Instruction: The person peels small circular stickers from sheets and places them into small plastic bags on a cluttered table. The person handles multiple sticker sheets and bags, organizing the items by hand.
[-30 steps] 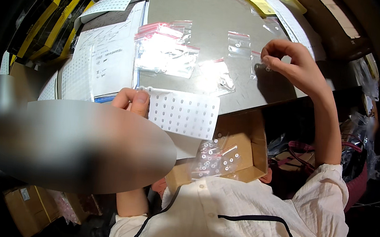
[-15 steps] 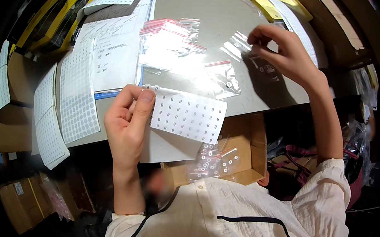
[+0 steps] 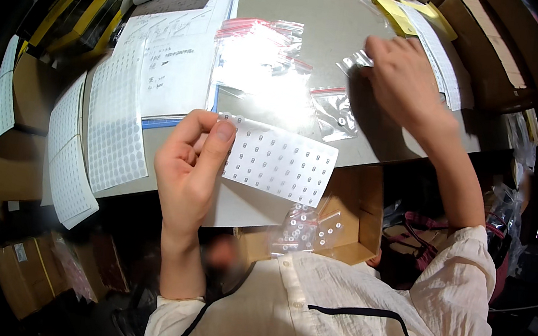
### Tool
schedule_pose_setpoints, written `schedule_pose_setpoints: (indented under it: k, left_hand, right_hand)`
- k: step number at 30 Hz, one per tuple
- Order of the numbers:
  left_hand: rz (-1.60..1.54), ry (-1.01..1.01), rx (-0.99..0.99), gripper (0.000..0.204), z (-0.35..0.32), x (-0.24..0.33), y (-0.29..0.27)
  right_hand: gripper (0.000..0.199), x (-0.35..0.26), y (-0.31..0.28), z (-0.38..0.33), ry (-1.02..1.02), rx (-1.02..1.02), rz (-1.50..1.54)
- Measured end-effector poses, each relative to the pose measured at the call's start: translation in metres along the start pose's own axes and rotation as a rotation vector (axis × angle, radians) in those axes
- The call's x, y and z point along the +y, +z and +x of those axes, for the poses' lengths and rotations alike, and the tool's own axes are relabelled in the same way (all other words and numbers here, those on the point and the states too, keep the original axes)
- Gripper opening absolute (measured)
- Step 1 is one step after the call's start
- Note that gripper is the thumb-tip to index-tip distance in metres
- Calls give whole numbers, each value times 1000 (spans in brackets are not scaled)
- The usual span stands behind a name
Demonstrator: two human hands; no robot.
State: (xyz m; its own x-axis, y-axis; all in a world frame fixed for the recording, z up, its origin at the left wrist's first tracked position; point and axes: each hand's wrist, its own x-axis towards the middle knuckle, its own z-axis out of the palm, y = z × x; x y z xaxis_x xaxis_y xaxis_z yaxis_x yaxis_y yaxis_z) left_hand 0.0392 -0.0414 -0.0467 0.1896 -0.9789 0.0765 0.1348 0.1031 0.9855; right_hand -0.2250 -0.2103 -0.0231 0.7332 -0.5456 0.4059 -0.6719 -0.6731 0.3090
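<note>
My left hand (image 3: 191,163) pinches a white sticker sheet (image 3: 279,162) by its left end, thumb on top. Rows of small dark printed marks cover the sheet, which hangs over the table's front edge. Further right, my right hand (image 3: 405,87) is over a small clear zip bag (image 3: 353,63), fingers curled down; their tips are partly hidden, so I cannot see what lies between them. Nearer to me, another clear zip bag (image 3: 334,112) with a red seal line lies flat, a small round marked sticker on it. A glaring pile of red-lined zip bags (image 3: 261,52) lies to the left.
Below the table edge stands an open cardboard box (image 3: 363,207) with sticker-marked bags (image 3: 299,227). Papers on a blue clipboard (image 3: 166,121) and more sticker sheets (image 3: 111,145) lie at left. Yellow and white sheets (image 3: 429,44) lie far right beside cartons (image 3: 491,53).
My right hand has turned knuckles-up and come lower over the small bag, covering more of it. My left hand keeps hold of the sticker sheet. The whole view has shifted slightly.
</note>
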Motion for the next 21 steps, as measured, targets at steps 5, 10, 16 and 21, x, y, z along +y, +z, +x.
schedule_pose_setpoints:
  k: [5,10,16,21]
  left_hand:
    - [-42,19,0,14,1,-5,1]
    - [-17,13,-38,15,-1,-9,-6]
    - [23,62,-38,17,-1,-5,-4]
    - [6,29,-28,17,3,-12,-4]
  right_hand:
    - [25,-9,-29,17,21,17,284]
    - [20,-83,-48,27,-202,117,850]
    - [30,-110,-35,32,-234,283,771]
    - [22,-101,-44,23,-272,318,750]
